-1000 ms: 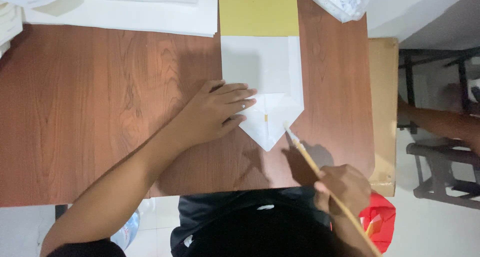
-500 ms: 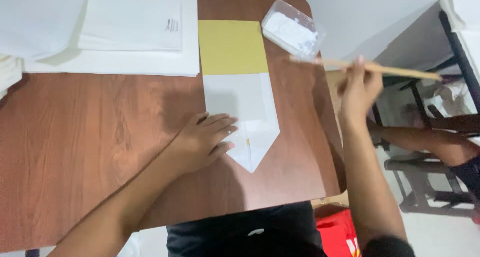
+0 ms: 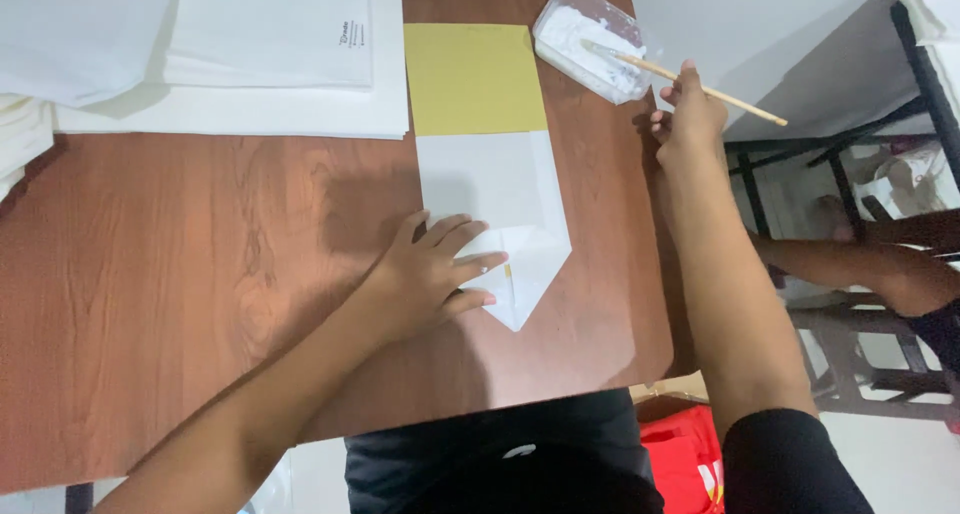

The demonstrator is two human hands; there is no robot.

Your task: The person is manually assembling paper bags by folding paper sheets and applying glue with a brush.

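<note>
Brush (image 3: 690,82) in right hand (image 3: 688,124) now dips into paste tub (image 3: 590,40).

A small paper-craft workshop is showing: white sheet stacks (image 3: 270,64) are lying at eleven o'clock on the wooden desk (image 3: 180,304), a paste tub (image 3: 590,39) sitting at one o'clock.

Both forearms are bare, with no watch, ring or bracelet showing on the left hand (image 3: 425,279) or the right hand (image 3: 688,124). A black short sleeve (image 3: 790,464) covers the right upper arm (its hem sits above the elbow). Dark black clothing (image 3: 500,454) covers the torse below.
</note>
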